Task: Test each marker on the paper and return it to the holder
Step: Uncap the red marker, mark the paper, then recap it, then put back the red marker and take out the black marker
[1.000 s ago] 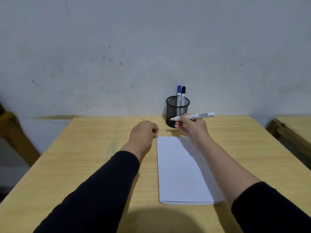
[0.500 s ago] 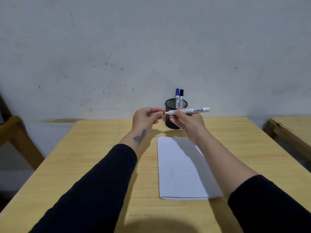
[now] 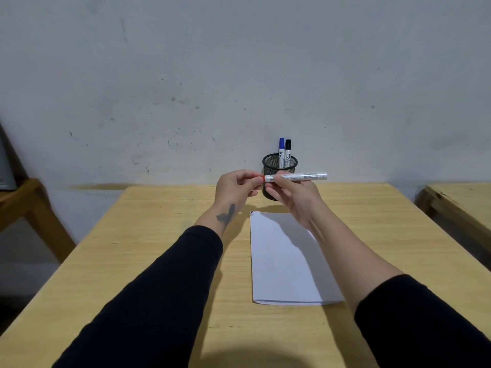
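Observation:
My right hand (image 3: 293, 197) holds a white marker (image 3: 300, 177) level in front of the black mesh holder (image 3: 279, 166). My left hand (image 3: 235, 187) pinches the marker's red cap (image 3: 261, 178) at its left end. Both hands hover above the far edge of the white paper (image 3: 287, 264), which lies flat on the wooden table (image 3: 159, 235). A blue-capped marker (image 3: 281, 150) and a black-capped marker (image 3: 288, 151) stand upright in the holder. Small marks show at the paper's top left corner.
The holder stands near the table's far edge, close to the grey wall. Another wooden table (image 3: 459, 200) sits at the right, and a wooden frame (image 3: 29, 203) at the left.
My left hand rose from the table beside the paper and took hold of the marker's cap end. My right hand lifted the marker slightly and keeps it level.

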Demonstrator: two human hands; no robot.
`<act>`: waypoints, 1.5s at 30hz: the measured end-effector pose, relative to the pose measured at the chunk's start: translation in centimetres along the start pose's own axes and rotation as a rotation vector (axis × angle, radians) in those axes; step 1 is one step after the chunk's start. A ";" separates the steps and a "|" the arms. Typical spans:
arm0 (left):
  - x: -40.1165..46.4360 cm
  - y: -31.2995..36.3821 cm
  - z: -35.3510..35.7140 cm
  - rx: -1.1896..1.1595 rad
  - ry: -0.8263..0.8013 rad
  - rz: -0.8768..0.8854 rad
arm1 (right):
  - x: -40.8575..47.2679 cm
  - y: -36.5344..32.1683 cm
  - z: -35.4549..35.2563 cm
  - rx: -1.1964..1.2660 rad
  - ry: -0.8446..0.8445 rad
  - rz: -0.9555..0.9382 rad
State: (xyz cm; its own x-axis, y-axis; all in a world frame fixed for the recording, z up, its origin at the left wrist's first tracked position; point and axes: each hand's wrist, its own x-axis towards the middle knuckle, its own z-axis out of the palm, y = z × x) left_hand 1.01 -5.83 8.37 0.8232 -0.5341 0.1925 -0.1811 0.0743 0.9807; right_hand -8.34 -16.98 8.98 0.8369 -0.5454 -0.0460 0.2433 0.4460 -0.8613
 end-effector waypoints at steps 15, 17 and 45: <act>2.5 2.9 0.0 0.169 0.175 0.131 | 1.0 -2.9 1.4 -1.545 0.253 -0.770; 2.9 3.6 0.4 0.172 0.155 0.165 | 1.8 -3.6 1.4 -1.676 0.203 -0.823; 7.4 -5.2 6.1 0.345 0.040 0.069 | 12.9 -3.2 1.8 -1.316 0.340 -0.303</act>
State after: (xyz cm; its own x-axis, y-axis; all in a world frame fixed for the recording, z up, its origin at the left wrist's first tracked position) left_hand 4.81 -15.29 4.48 0.8218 -0.5042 0.2655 -0.4022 -0.1832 0.8970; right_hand 2.59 -24.19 12.10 0.6299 -0.7281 0.2704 -0.4017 -0.6034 -0.6889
